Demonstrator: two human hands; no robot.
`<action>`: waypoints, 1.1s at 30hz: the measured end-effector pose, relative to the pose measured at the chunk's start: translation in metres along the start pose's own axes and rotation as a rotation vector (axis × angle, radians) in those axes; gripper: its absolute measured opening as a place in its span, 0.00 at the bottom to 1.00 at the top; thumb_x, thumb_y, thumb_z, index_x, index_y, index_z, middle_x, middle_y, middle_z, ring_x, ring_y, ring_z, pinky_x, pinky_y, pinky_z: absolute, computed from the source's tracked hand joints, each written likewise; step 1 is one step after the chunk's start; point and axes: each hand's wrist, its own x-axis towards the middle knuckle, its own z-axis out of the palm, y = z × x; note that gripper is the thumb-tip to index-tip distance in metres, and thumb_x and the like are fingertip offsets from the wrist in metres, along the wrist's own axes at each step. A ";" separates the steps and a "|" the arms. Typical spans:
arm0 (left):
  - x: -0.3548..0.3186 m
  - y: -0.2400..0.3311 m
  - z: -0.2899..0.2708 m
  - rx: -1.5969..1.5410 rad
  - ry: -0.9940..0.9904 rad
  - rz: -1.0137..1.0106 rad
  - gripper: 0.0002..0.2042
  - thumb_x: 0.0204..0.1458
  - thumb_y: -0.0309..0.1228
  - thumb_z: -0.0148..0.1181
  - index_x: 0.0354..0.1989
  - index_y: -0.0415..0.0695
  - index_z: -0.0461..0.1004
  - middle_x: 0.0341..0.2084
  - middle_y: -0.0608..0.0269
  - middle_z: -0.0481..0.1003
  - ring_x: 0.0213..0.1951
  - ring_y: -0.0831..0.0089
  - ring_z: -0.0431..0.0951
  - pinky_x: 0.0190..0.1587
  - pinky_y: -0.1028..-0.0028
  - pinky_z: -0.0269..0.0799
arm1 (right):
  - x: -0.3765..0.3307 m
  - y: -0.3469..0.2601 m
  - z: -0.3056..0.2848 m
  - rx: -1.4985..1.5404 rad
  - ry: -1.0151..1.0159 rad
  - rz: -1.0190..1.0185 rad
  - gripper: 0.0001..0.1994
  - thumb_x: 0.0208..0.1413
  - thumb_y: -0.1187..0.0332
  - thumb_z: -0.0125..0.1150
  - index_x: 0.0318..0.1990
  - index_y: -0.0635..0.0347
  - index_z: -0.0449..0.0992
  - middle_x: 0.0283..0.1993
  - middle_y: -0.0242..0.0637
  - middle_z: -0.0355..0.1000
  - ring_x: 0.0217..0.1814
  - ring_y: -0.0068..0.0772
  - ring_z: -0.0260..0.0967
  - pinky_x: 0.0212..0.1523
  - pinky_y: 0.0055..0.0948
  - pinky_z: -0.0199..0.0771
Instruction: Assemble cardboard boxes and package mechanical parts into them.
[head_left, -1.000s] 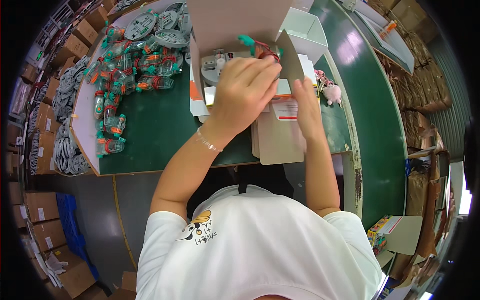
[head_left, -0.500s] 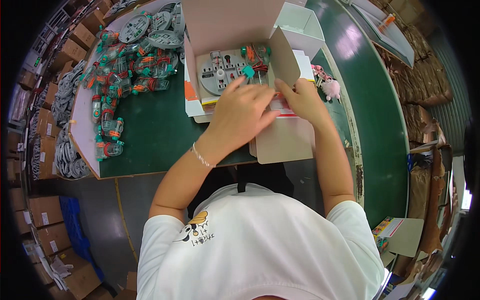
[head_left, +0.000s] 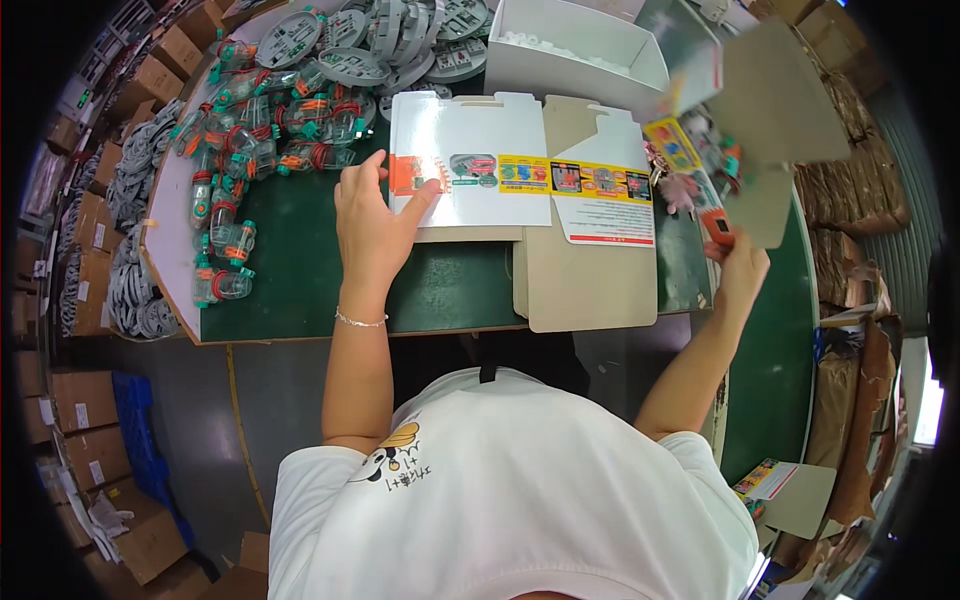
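Observation:
At the right, my right hand (head_left: 740, 275) grips the near orange corner of an open cardboard box (head_left: 775, 215), its flap standing up. Motion smears the box; grey and green-orange parts show inside it. My left hand (head_left: 372, 225) is at the left end of a flat printed carton (head_left: 480, 205), fingers apart and thumb lying on its orange patch. This white carton with a yellow band lies on top of other flat cartons, and a bare brown flap (head_left: 590, 285) reaches toward the table's front edge.
Clear bottle-like parts with green caps and red cords (head_left: 235, 140) lie piled at the left. Behind them are grey round discs (head_left: 355, 65). A white bin (head_left: 580, 60) of small white pieces stands at the back. Another open box (head_left: 790, 495) sits low at the right.
The open box has moved from the table's middle out to the right in my right hand, uncovering the flat cartons. My left hand has left the box and moved left to the carton.

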 end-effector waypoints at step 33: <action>0.003 0.011 -0.097 -0.752 -0.700 0.018 0.37 0.47 0.23 0.66 0.68 0.35 0.57 0.55 0.56 0.72 0.55 0.71 0.73 0.58 0.68 0.67 | -0.093 -0.098 0.110 -0.090 -0.636 -0.577 0.07 0.57 0.75 0.65 0.41 0.66 0.81 0.38 0.31 0.66 0.35 0.21 0.62 0.33 0.20 0.61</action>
